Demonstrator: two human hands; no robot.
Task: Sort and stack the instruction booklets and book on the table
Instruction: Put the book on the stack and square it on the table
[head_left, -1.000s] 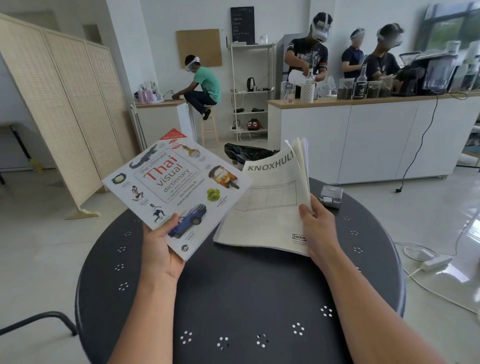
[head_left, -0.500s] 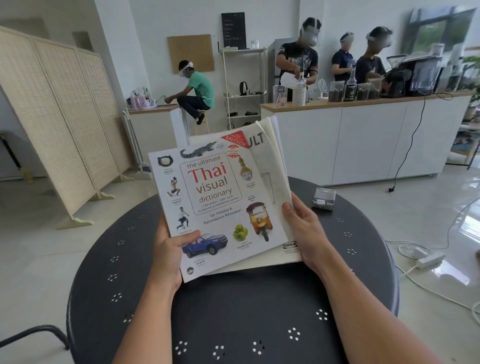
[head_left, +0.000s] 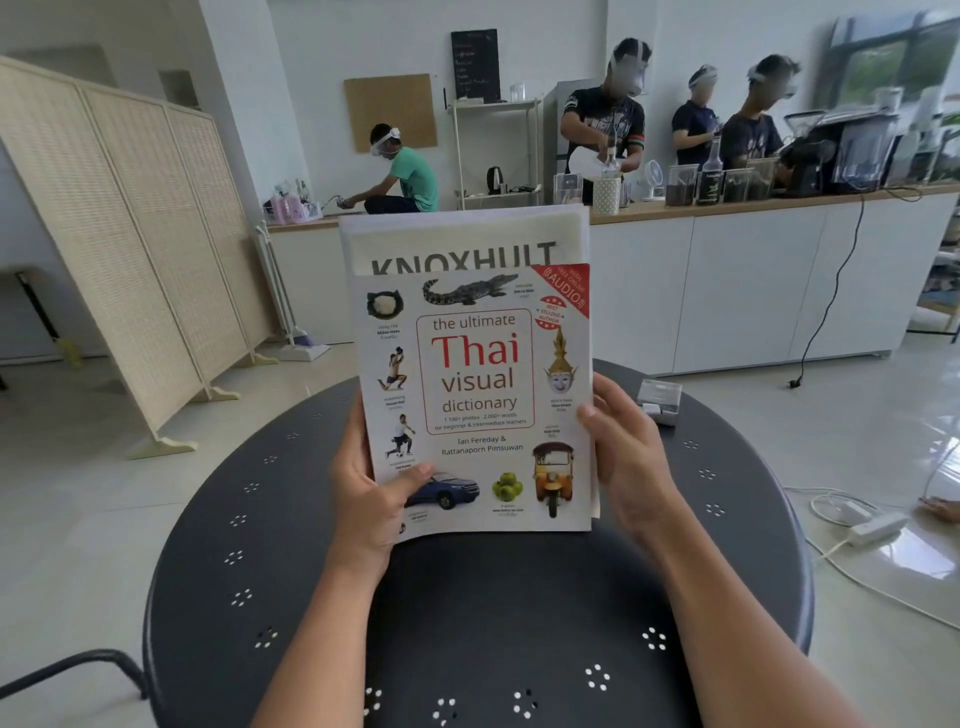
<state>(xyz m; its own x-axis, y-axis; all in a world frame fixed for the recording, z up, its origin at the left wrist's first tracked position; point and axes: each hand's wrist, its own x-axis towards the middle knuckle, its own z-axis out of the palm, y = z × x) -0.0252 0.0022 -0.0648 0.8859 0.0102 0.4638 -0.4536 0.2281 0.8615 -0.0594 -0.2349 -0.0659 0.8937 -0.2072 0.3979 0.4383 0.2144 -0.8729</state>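
Note:
The Thai visual dictionary book (head_left: 475, 395), white cover with small pictures, stands upright in front of me, above the round dark table (head_left: 483, 613). Directly behind it are the white KNOXHULT instruction booklets (head_left: 467, 241); only their top strip shows above the book. My left hand (head_left: 371, 499) grips the stack's lower left edge, thumb on the cover near the blue car. My right hand (head_left: 626, 452) holds the right edge of the stack. Book and booklets are squared together, held off the table surface.
A small grey box (head_left: 658, 401) lies at the table's far right. A white power strip with cables (head_left: 878, 527) is on the floor to the right. A folding screen (head_left: 119, 249) stands left; a white counter (head_left: 727, 270) with several people is behind.
The book in my left hand moved right, in front of the booklets in my right hand. Both were turned upright and aligned into one stack held by both hands.

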